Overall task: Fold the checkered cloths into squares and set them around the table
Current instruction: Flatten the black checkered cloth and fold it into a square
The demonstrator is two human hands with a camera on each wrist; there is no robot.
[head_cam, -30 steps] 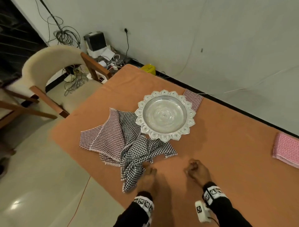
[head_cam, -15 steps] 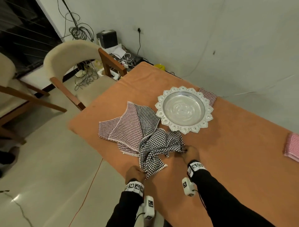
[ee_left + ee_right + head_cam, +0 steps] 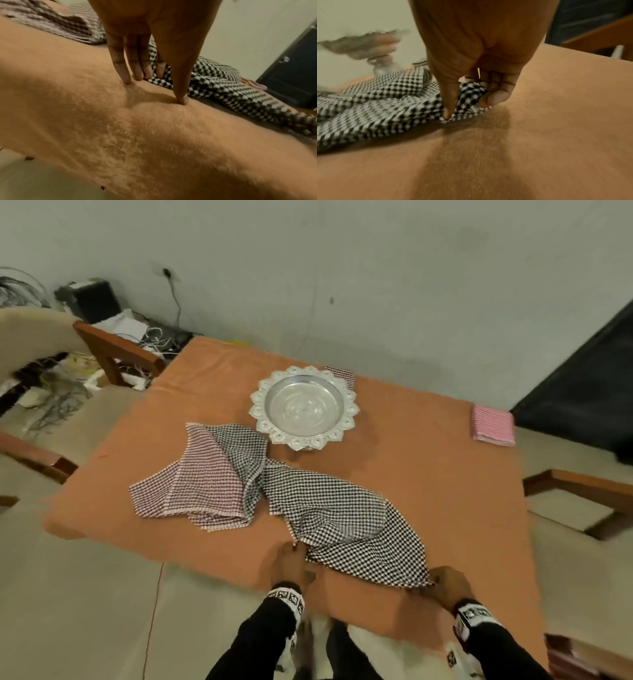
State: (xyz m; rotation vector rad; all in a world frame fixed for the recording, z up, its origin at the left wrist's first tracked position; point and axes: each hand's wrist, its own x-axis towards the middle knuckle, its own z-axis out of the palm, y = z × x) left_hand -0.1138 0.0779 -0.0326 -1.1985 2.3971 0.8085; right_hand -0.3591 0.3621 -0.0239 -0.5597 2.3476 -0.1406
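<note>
1. Black-checked cloth (image 3: 346, 522) lies spread on orange surface (image 3: 445, 474), near front edge.
2. Right hand (image 3: 445, 585) pinches its near corner.
3. Left hand (image 3: 291, 563): straight fingers (image 3: 120, 65) pressing at cloth's left edge.

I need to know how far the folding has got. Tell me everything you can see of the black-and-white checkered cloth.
The black-and-white checkered cloth is a thin woven fabric with a small check and a pale hem. It lies unfolded and rumpled on the orange table cover, near the front edge. Its far end overlaps the red checkered cloth. The right hand pinches its near right corner; the left hand has straight fingers at its left edge.
</note>
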